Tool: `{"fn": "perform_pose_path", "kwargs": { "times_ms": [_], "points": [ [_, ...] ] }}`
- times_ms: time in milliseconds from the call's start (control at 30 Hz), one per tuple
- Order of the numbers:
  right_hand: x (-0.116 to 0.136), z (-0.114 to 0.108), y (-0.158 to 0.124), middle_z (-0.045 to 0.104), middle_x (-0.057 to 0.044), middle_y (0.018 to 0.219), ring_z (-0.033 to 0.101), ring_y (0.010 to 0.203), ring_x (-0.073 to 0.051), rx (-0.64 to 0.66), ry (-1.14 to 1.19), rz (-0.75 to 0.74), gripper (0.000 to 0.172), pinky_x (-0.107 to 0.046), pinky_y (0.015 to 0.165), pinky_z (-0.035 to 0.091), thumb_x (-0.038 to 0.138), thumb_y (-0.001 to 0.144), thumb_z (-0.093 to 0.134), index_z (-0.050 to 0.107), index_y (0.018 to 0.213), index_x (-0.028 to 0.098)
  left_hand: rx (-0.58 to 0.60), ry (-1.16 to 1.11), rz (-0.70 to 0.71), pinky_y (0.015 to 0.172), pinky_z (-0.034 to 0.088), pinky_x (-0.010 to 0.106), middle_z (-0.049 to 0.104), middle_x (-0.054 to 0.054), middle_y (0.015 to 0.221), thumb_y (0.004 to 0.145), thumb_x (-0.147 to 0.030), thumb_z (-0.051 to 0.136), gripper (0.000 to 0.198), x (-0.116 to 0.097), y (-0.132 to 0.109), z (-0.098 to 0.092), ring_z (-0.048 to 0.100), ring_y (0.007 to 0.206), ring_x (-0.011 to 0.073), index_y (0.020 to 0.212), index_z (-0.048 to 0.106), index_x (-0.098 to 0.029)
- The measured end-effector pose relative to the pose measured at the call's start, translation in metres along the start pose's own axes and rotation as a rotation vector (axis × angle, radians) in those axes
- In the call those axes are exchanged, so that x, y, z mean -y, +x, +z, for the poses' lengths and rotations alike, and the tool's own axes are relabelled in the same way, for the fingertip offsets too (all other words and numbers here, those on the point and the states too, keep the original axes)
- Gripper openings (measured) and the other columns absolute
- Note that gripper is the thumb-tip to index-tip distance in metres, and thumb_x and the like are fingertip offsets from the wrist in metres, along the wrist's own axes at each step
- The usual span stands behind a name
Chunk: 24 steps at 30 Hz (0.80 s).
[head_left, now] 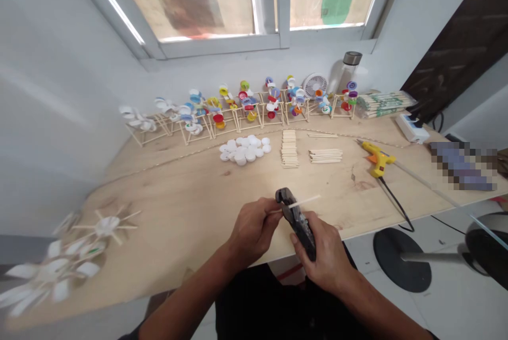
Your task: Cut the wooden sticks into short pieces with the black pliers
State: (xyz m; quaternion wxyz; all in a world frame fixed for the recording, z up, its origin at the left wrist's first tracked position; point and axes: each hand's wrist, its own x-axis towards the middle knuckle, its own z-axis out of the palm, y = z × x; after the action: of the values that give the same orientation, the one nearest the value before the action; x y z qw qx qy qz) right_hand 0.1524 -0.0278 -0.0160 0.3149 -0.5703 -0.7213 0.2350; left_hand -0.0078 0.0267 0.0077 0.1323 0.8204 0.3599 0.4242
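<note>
Working over the counter's (178, 207) near edge: right hand (325, 255) wrapped around black cutting pliers (298, 222), left hand (252, 231) pinching a thin wooden stick (306, 202) laid across their head. Trimming step, seemingly, calling for a square, steady squeeze.

No lettering, number or brand can be read anywhere: the green print on the stick packs (383, 103) far beyond the right hand (323, 252) is too small, and the patch (462, 165) to its right is blurred out.

Home craft workbench: glue gun (378, 162), stick stacks (289, 148), bottle caps (245, 149).
</note>
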Motion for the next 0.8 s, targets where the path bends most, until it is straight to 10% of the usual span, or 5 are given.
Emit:
{"fn": "perform_pose_path", "kwargs": {
  "times_ms": [800],
  "points": [
    [0.006, 0.005, -0.003, 0.055, 0.001, 0.06, 0.053, 0.054, -0.015, 0.03, 0.077, 0.222, 0.009, -0.023, 0.051, 0.036, 0.028, 0.079, 0.045, 0.045, 0.076, 0.02, -0.075, 0.318, 0.335, 0.05, 0.034, 0.024, 0.051, -0.001, 0.057, 0.079, -0.01, 0.049, 0.012, 0.026, 0.001, 0.018, 0.045, 0.05, 0.0109, 0.09, 0.049, -0.015]
  ]
}}
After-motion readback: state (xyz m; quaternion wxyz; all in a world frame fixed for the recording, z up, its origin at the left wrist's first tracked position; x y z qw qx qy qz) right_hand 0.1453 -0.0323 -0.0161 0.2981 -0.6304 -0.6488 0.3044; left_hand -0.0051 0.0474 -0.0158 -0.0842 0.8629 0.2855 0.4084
